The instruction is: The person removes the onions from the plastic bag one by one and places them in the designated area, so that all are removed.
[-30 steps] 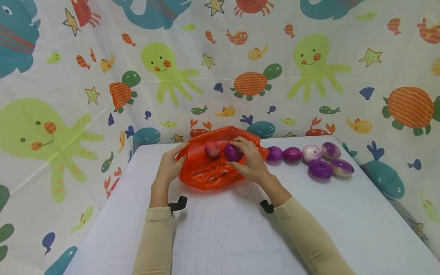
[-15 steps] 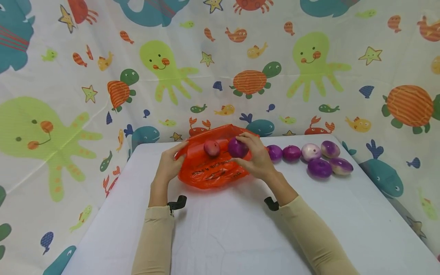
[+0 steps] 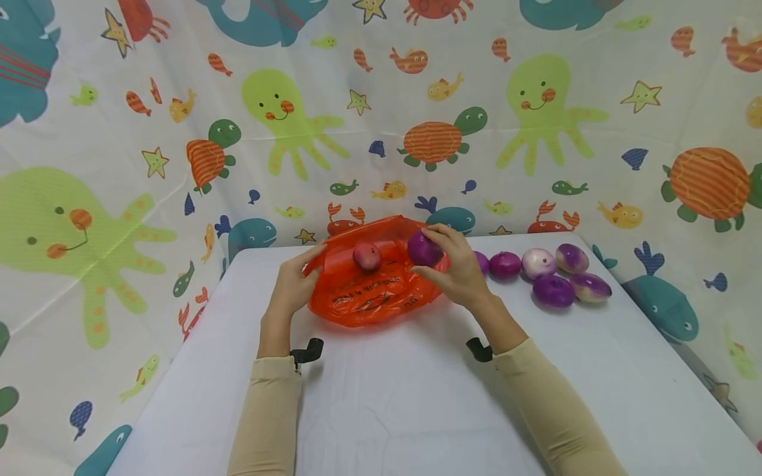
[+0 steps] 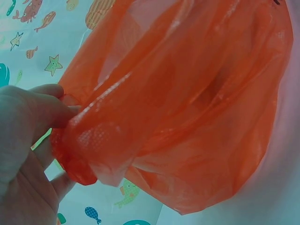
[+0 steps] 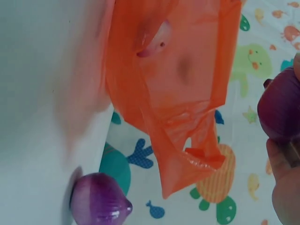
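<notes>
A red-orange plastic bag (image 3: 351, 309) lies on the white table with its mouth facing me. My left hand (image 3: 294, 283) grips the bag's left edge between thumb and fingers; the left wrist view shows the bunched plastic (image 4: 89, 154) in that hand. Inside the bag sits a reddish onion (image 3: 366, 256). Over the right side of the bag's mouth, my right hand (image 3: 457, 272) holds a purple onion (image 3: 424, 248) between thumb and fingers. That held onion (image 5: 280, 110) appears at the right edge of the right wrist view, apart from the bag (image 5: 197, 70).
Right of the bag, several onions lie on the table (image 3: 381, 410), among them a dark purple onion (image 3: 505, 266), a whitish onion (image 3: 538, 264) and a flat purple onion (image 3: 553, 292). A curtain (image 3: 381, 92) printed with sea animals hangs behind the table.
My right hand has moved to the right with the purple onion, away from the onion in the bag. My left hand has stayed on the bag's edge.
</notes>
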The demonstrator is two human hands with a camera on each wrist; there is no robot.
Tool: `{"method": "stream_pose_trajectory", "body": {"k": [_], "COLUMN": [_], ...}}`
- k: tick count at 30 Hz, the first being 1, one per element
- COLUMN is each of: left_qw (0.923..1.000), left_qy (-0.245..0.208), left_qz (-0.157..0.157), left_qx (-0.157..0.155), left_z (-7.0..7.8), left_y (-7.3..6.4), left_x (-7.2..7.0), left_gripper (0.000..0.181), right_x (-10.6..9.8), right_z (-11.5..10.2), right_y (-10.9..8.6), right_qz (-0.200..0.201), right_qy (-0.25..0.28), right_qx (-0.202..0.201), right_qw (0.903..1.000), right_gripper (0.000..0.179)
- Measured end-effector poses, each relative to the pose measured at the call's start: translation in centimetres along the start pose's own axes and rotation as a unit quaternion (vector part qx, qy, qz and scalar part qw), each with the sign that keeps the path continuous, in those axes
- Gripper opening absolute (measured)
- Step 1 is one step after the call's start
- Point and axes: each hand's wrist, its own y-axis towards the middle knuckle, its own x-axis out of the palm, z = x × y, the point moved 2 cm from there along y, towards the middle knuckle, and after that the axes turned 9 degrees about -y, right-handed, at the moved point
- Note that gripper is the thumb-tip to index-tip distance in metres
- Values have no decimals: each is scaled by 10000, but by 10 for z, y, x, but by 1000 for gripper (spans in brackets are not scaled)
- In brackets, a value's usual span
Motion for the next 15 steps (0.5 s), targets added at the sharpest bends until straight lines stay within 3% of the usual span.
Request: {"method": "stream_pose_trajectory", "body": {"k": [15], "left_qw": [10000], "left_qy": [-29], "left_qz": [-31], "left_qx": [8], "left_z": [-2], "left_y": [0], "left_x": [0], "left_gripper": [55], "right_x": [-20], "right_z": [12], "right_y": [0], "right_qz": [347], "right_qy": [-83], "right_qx": [166], "right_qw": [9992], "right_gripper": [75]}}
